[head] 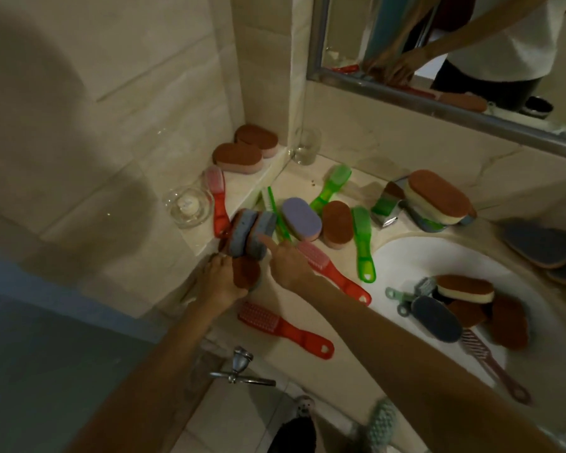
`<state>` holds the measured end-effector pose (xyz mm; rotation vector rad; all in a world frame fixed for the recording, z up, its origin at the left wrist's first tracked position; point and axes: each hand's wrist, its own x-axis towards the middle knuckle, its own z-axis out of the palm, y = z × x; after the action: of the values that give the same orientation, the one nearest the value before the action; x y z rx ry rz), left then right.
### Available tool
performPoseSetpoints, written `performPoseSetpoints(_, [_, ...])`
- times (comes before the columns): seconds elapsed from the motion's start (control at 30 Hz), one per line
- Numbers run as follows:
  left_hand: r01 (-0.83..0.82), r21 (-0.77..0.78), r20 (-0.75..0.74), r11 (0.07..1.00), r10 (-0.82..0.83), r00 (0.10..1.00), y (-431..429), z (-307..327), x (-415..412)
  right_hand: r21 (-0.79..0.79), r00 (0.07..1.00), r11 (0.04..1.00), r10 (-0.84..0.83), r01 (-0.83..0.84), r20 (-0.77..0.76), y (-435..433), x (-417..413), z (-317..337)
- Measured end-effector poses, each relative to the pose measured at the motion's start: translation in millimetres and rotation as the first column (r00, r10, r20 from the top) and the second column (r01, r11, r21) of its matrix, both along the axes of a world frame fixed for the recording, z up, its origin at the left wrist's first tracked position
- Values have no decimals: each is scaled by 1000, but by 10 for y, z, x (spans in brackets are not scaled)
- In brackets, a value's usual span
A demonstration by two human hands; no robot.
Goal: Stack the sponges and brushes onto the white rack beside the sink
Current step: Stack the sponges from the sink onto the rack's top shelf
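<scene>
I have both hands at the left edge of the desk [311,325], working a cluster of sponges. My left hand [221,284] has its fingers curled around a brown-topped sponge [245,271] at the desk's edge, gripping it from the left. My right hand [288,264] has the index finger stretched out against two blue sponges [249,235] standing on edge side by side, the other fingers folded in. Just behind them a purple sponge [301,219] lies by green brushes [363,243]. Two brown and pink sponges [245,150] sit on the tiled ledge [242,191] in the corner, with a red brush [217,201] and a glass bowl [188,206]. More sponges lie in the sink [406,256]. I cannot tell which surface is the white rack.
</scene>
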<state>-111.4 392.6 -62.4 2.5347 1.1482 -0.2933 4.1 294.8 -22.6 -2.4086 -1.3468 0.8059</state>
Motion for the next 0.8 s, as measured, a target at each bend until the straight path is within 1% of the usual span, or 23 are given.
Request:
performPoseSetpoints(0.07, [1, 6, -2, 1000, -1, 1000, 50, 29, -15, -41, 998, 998, 43, -41, 36, 191, 74, 50])
performPoseSetpoints(0.13, [17, 20, 12, 1000, -18, 1000, 91, 64, -26, -75, 999, 997, 37, -35, 29, 350, 147, 43])
performPoseSetpoints(0.23, [37, 52, 11, 998, -37, 999, 97, 161, -47, -82, 998, 995, -65, 63, -24, 466, 182, 54])
performPoseSetpoints(0.4, [-10, 80, 20, 997, 8, 1000, 84, 282, -60, -89, 977, 973, -213, 212, -10, 471, 195, 19])
performPoseSetpoints(0.47, [3, 75, 33, 997, -6, 999, 82, 293, -59, -89, 963, 962, -263, 257, -53, 436, 204, 6])
performPoseSetpoints(0.53, [-7, 66, 77, 998, 2, 997, 75, 294, -57, -23, 923, 930, -368, 368, -109, 403, 208, -27])
performPoseSetpoints(0.6, [-11, 81, 111, 997, 2, 994, 57, 302, -59, 57, 871, 875, -470, 481, -145, 366, 201, -41])
performPoseSetpoints(0.67, [-15, 104, 149, 995, -1, 989, 32, 330, -52, 101, 867, 866, -470, 489, -167, 317, 210, -39])
performPoseSetpoints(0.73, [-53, 76, 259, 996, 32, 965, 0, 392, -22, 160, 868, 856, -466, 491, -171, 229, 247, 31])
performPoseSetpoints(0.8, [-101, 59, 366, 993, 73, 928, -47, 505, 38, 243, 845, 809, -505, 535, -178, 108, 310, 154])
